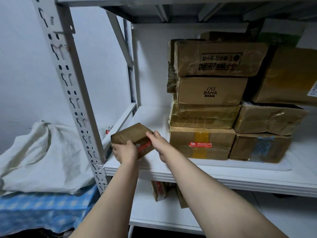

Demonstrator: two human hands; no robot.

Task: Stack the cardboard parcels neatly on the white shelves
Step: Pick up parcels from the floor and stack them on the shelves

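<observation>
1. The small parcel (pixel 132 137) is brown with a red label.
2. The shelf (pixel 240 170) is white.
3. The box (pixel 181 136) at its three o'clock is brown, with yellow tape and a red sticker.
4. The cloth (pixel 42 212) at eight o'clock is blue-and-white check.
5. The bundle (pixel 42 152) at nine o'clock is off-white.

Small brown cardboard parcel (pixel 132 134) under glossy tape, matt white painted metal upright (pixel 73 93), smooth white shelf board (pixel 223 176), crumpled off-white cloth (pixel 42 152)

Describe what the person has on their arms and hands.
Nothing is worn. The left hand and right hand are bare, with no gloves or rings visible. The left forearm and right forearm are bare too: no sleeve, watch or bracelet in view.
</observation>
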